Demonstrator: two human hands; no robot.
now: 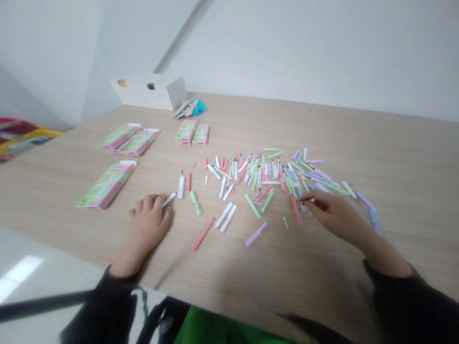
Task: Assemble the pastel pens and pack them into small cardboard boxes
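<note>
Pen tube (169,199) gripped in left hand (148,220); right hand (332,212) pinches piece (307,200) at pile (272,174) edge.

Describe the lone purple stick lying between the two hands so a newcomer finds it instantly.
On the wooden table, look between the left hand and right hand, nearer than the colourful pile. The purple stick lies slanted, alone; the other lone stick is pink.

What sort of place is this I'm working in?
Likely a hand-assembly or packing bench: a wooden table by a bare white wall, pastel pen parts scattered across it, pink-green packs laid at left.
</note>
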